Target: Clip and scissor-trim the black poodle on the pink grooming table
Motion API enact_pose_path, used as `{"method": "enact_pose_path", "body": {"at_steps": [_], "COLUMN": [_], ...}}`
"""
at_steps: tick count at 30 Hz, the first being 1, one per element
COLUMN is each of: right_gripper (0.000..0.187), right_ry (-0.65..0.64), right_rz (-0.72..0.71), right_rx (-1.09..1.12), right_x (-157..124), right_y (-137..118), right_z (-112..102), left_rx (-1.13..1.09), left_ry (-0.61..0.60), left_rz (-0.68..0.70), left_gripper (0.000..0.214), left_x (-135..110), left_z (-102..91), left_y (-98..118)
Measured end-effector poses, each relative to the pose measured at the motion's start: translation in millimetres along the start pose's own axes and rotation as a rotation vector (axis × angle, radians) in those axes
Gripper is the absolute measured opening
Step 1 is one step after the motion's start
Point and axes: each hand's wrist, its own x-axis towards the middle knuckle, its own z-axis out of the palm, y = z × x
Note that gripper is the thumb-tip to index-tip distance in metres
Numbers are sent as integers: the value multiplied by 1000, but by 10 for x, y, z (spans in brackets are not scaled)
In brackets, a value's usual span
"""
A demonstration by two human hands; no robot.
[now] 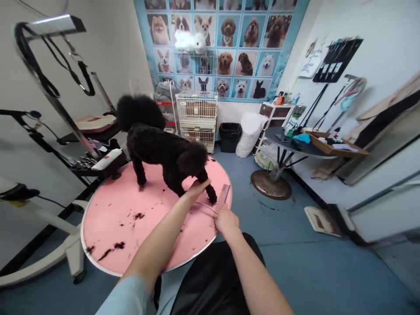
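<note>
A black curly-coated dog (154, 146) stands on a round pink grooming table (108, 218); its head fur is full and its body is clipped shorter. My left hand (198, 187) is at the dog's near leg (210, 191), closed around its upper part, with the fingers partly hidden. Just to the right, my right hand (227, 220) is closed on a metal comb (223, 195) whose teeth stick out above and below the fist. From the same hand a thin curved blade, apparently scissors (207, 206), points left toward the paw.
Tufts of cut black hair (119, 245) lie on the tabletop. A grooming arm with a loop (87, 78) rises at left, above a tool tray (83, 162). Wire cages (196, 109) and a black bin (229, 135) stand behind. A side table (278, 136) is at right.
</note>
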Motion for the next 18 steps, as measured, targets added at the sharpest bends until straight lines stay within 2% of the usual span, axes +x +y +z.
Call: {"method": "enact_pose_path", "body": {"at_steps": [2,6,9,12,14,16,18], "right_gripper": [43,55,52,45,30,17,23], "right_ry": [1,11,0,-5,14,76,237], "right_rz": [36,85,88,80,62,19,-59], "right_rx": [16,-13,-1,31,32,49,147], "right_x": [-6,15,52,29,-56,-173,-262], "right_y": [-19,-111,-188,-155,17,329,706], "right_z": [27,74,67,52,59,73,51], "left_rx": [-48,35,49,-101,-259,-418,-563], "left_ry": [-111,-292,-296,-262,-271,-284,-292], "left_rz": [-32,81,108,71,55,46,31], "left_gripper": [29,49,50,50,51,51,46], "left_x": [145,239,232,193,147,87,20], "left_z": [50,-45,-82,-57,-57,-91,-147], "left_y": [-140,-375,-371,-218,-71,80,215]}}
